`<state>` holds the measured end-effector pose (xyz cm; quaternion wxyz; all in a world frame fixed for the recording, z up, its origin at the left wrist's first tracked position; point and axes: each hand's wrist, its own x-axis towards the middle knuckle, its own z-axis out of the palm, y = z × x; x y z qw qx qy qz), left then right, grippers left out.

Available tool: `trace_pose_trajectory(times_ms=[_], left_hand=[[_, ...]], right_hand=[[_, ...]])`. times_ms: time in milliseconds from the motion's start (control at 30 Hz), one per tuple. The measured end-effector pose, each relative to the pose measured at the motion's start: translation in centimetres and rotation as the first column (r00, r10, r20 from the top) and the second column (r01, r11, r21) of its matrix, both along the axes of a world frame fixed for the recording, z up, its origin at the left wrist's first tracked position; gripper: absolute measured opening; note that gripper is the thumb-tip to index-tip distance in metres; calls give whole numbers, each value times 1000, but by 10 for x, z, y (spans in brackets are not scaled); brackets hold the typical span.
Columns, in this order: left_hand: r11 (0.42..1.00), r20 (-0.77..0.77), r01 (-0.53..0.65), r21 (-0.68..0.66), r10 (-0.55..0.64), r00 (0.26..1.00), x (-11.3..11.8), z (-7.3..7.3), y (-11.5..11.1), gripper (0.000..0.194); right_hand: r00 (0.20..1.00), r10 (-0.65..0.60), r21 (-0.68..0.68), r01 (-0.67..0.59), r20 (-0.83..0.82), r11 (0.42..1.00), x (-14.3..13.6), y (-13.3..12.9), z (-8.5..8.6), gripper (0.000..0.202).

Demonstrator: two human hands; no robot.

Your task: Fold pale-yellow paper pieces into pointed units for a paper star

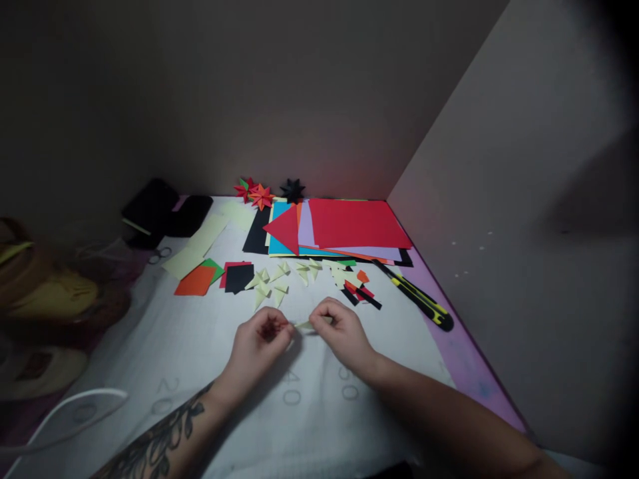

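Observation:
Between my two hands, a small pale yellow piece of folded paper (305,326) is stretched just above the white sheet. My left hand (263,338) pinches its left end with thumb and fingertips. Its right end is pinched by my right hand (342,332), with the fingers curled in. Just beyond my hands lie several folded pale yellow pieces (261,293), pointed in shape. Small scraps of black, red and orange paper (360,290) lie behind my right hand.
A yellow and black cutter (419,298) lies at the right. Stacked coloured sheets (359,223) and paper stars (292,190) stand at the back. Orange (196,281) and black squares (239,278), scissors (160,254) and a black case (150,207) are on the left.

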<state>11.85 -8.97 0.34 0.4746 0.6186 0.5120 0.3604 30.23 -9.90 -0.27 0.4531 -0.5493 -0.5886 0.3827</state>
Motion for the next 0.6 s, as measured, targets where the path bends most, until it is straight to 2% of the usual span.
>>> trace_pose_trajectory(times_ms=[67, 200, 267, 333, 467, 600], left_hand=[[999, -17, 23, 23, -23, 1000, 0, 0, 1, 11], [971, -171, 187, 152, -161, 972, 1, 1, 1, 12], [956, -222, 232, 180, -190, 956, 1, 2, 0, 16], [954, -232, 238, 180, -194, 953, 1, 3, 0, 18], [959, -216, 232, 165, -194, 957, 0, 4, 0, 18], [981, -179, 150, 119, -128, 976, 1, 8, 2, 19]], right_hand=[[1000, -19, -7, 19, -2, 1000, 1, 1, -1, 13], [999, 20, -5, -19, 26, 1000, -1, 0, 0, 13], [998, 46, 2, -46, 43, 999, -2, -1, 1, 12], [997, 67, -31, -66, 36, 997, -4, -3, 1, 4], [998, 57, -163, -62, -32, 985, -6, -6, -1, 22], [996, 28, -167, -42, -88, 985, -5, -4, -2, 22]])
